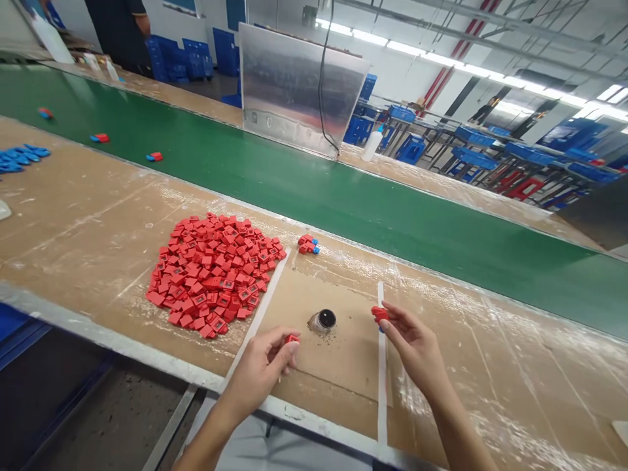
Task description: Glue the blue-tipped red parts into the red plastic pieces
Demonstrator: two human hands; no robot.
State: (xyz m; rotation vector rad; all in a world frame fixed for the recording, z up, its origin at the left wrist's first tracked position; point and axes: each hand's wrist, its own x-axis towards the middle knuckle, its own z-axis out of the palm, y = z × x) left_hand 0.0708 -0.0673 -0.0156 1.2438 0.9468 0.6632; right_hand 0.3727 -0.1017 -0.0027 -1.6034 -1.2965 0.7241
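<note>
My left hand (pixel 262 363) is closed on a small red plastic piece (pixel 292 339), held between thumb and fingers over the cardboard mat (pixel 343 373). To the right, my right hand (pixel 409 337) pinches another red plastic piece (pixel 379 314), with a bit of blue showing just beneath it. Between the hands stands a small round pot with a dark inside (pixel 326 318), and dark specks lie around its base. A big heap of red plastic pieces (pixel 210 275) spreads left of the mat. Beyond the pot sits a small cluster of red-and-blue pieces (pixel 308 244).
A green conveyor belt (pixel 392 203) runs behind the table, carrying several red-and-blue pieces (pixel 155 157). Blue parts (pixel 22 157) lie at the far left. Across the belt stand a metal panel (pixel 299 91) and a white bottle (pixel 373 144). A person (pixel 120 33) stands at the back left.
</note>
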